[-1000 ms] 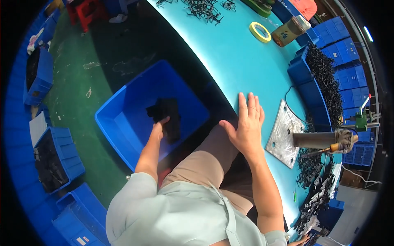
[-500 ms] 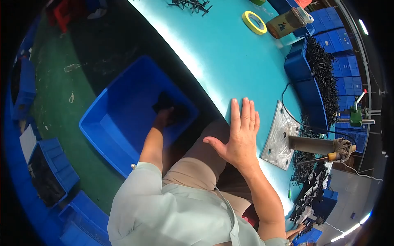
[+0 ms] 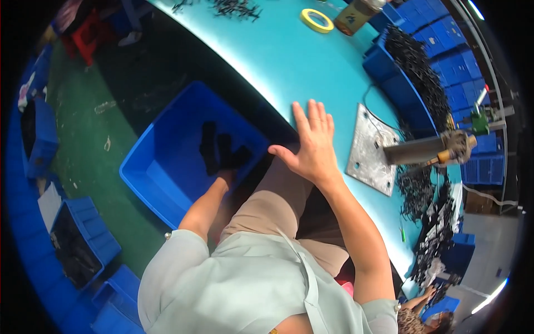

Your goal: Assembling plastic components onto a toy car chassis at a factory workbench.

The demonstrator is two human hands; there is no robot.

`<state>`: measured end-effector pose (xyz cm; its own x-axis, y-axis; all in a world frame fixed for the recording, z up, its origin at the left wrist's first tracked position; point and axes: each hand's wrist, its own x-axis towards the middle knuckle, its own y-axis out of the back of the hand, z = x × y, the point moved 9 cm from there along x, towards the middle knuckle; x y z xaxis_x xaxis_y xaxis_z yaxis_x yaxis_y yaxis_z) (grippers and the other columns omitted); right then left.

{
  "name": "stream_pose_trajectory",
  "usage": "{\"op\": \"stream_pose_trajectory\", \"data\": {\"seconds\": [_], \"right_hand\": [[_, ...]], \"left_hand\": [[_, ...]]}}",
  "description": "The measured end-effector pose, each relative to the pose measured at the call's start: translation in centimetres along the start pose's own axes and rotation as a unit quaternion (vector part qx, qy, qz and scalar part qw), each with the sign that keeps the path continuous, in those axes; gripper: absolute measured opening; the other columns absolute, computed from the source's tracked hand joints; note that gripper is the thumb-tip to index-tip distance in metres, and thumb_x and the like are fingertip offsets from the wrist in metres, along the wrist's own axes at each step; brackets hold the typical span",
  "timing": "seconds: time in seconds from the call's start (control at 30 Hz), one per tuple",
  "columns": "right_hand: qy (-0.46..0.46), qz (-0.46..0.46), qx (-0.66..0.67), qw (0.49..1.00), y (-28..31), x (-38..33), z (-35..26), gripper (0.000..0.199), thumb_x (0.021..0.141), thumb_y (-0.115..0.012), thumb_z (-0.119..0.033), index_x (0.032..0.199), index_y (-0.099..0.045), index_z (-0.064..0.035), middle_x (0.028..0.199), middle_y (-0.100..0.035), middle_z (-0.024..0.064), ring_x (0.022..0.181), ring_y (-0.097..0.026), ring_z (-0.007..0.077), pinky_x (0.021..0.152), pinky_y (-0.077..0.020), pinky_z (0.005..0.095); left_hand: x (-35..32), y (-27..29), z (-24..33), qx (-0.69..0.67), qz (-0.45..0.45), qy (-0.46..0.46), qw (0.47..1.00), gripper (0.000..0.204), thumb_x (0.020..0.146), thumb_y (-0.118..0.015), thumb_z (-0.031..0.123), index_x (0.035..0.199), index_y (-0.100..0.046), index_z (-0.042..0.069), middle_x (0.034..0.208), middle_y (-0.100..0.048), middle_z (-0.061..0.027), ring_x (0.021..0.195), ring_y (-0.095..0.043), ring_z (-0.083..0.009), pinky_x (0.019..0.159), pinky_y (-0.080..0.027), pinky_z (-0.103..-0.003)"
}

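My left hand (image 3: 227, 176) reaches down into a large blue bin (image 3: 136, 162) on the floor to my left. Several black elongated pieces (image 3: 208, 146) lie in there, next to my hand and partly over where its fingers would be. Deep shadow hides the fingers, so whether they grip a piece does not show. My right hand (image 3: 315, 146) is over the turquoise table's near edge, fingers stretched out and thumb spread, holding nothing. Right of it a metal base plate (image 3: 371, 149) carries an upright grey post (image 3: 411, 151).
A blue tub (image 3: 397, 78) heaped with small black parts stands on the table. A yellow tape roll (image 3: 316, 20) and a jar (image 3: 356, 18) are farther back. Loose black parts (image 3: 414, 195) lie beyond the plate. Blue crates (image 3: 92, 231) line the left; another person's hand (image 3: 428, 293) shows lower right.
My view has shifted, so the table things appear farther left. More of the black pieces in the bin now shows around my left hand. My right hand keeps its spread pose.
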<state>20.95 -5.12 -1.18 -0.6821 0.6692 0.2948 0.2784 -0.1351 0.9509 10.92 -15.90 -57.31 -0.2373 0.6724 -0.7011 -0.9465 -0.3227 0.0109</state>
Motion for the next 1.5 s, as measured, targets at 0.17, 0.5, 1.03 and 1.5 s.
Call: {"op": "stream_pose_trajectory", "data": {"seconds": [0.17, 0.5, 1.03, 1.5], "right_hand": [[0.118, 0.125, 0.191, 0.966, 2.5, -0.1, -3.9, 0.071, 0.068, -0.078, -0.031, 0.125, -0.049, -0.0019, 0.122, -0.051, 0.0244, 0.118, -0.045, 0.0428, 0.099, -0.0306, 0.0553], [0.239, 0.141, 0.309, 0.91, 11.7, -17.1, -0.3, 0.023, 0.078, -0.067, -0.007, 0.101, -0.066, -0.0066, 0.099, -0.065, 0.0115, 0.082, -0.063, 0.0281, 0.069, -0.05, 0.0376], [-0.534, 0.061, -0.07, 0.84, 20.7, -35.4, 38.4, 0.039, 0.076, -0.067, -0.042, 0.092, -0.067, -0.0069, 0.091, -0.068, 0.0148, 0.088, -0.065, 0.0324, 0.077, -0.0502, 0.0423], [-0.597, 0.353, 0.265, 0.67, 20.7, -40.6, 40.9, 0.017, 0.077, -0.066, -0.018, 0.08, -0.068, -0.0019, 0.071, -0.065, 0.0089, 0.064, -0.062, 0.0175, 0.054, -0.0497, 0.0305]], "left_hand": [[-4.1, 2.5, 2.0, -0.301, -0.287, 0.082, 0.906, 0.01, 0.085, -0.058, 0.023, 0.09, -0.062, 0.016, 0.075, -0.059, -0.006, 0.065, -0.055, -0.0214, 0.057, -0.048, -0.038], [-16.3, 4.3, 15.8, -0.225, -0.048, -0.063, 0.971, 0.014, 0.088, -0.051, 0.016, 0.099, -0.057, 0.01, 0.088, -0.063, -0.009, 0.077, -0.062, -0.0234, 0.059, -0.049, -0.035], [-33.3, -10.3, 29.2, -0.039, -0.109, -0.283, 0.952, 0.009, 0.09, -0.057, 0.012, 0.095, -0.059, 0.005, 0.074, -0.062, -0.0043, 0.059, -0.055, -0.0081, 0.051, -0.043, -0.02], [-37.9, -12.7, 30.1, 0.01, -0.16, -0.304, 0.939, 0.012, 0.089, -0.058, 0.01, 0.097, -0.061, 0.001, 0.076, -0.064, -0.0055, 0.066, -0.057, -0.009, 0.059, -0.044, -0.021]]}}
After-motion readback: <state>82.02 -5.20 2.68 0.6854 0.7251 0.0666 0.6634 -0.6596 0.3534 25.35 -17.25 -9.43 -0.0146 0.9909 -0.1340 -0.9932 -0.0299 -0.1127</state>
